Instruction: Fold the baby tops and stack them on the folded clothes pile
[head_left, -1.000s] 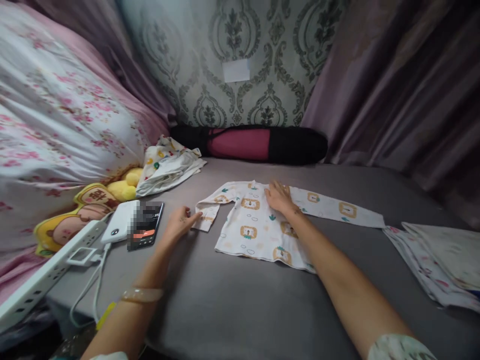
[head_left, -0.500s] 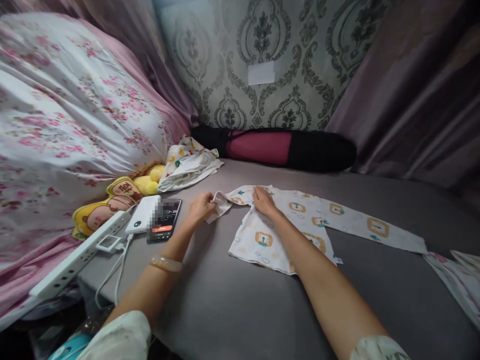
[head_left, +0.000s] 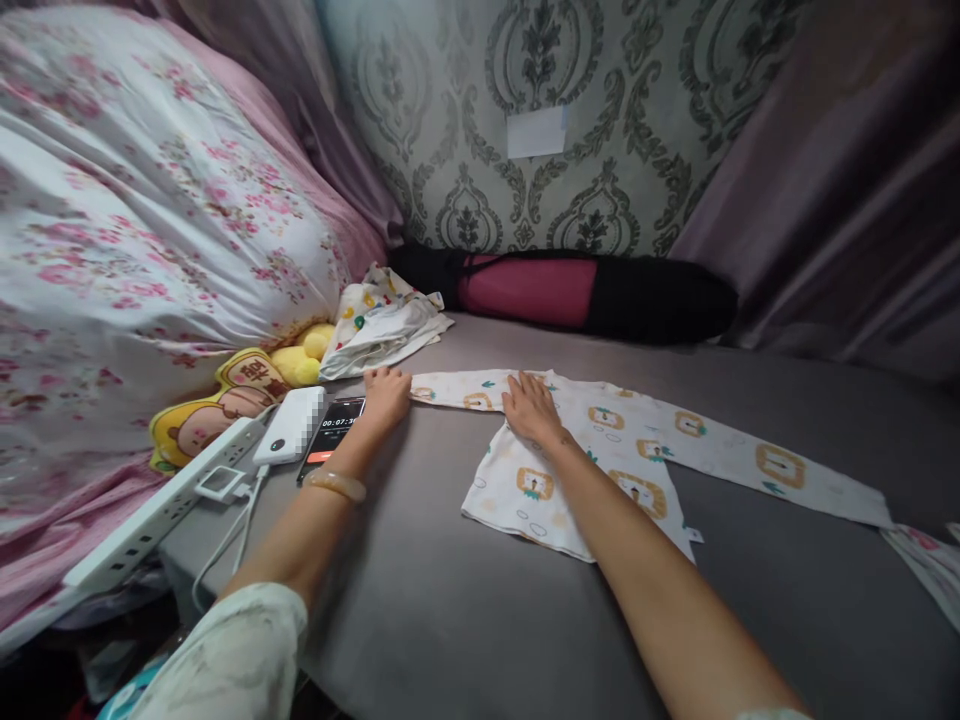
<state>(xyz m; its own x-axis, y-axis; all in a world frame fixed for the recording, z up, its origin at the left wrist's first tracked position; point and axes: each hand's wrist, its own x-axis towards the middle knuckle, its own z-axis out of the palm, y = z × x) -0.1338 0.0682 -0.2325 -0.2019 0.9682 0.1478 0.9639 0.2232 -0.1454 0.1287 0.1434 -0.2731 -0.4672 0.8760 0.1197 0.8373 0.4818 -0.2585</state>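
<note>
A small white long-sleeved shirt (head_left: 534, 484) with an orange lion print lies spread on a grey surface (head_left: 420, 600). Its left-hand sleeve (head_left: 454, 390) stretches out straight, and my left hand (head_left: 388, 397) has its fingers closed over the cuff end, hiding it. My right hand (head_left: 531, 408) rests flat on the shirt where that sleeve meets the body, fingers extended. The other sleeve (head_left: 780, 468) extends to the right, lying flat. A phone (head_left: 330, 440) showing a running timer is just left of my left hand.
Beside the phone are a white power bank (head_left: 291, 425), a power strip (head_left: 169, 500) and a yellow plush (head_left: 199, 425). Folded clothes (head_left: 386, 335) lie behind them. A black and maroon long bag (head_left: 525, 290) lines the wall. More cloth (head_left: 926, 565) is at the right edge.
My left hand has moved left and slightly up, and the sleeve that was bunched at its end is now pulled straight. My right hand stays on the shirt.
</note>
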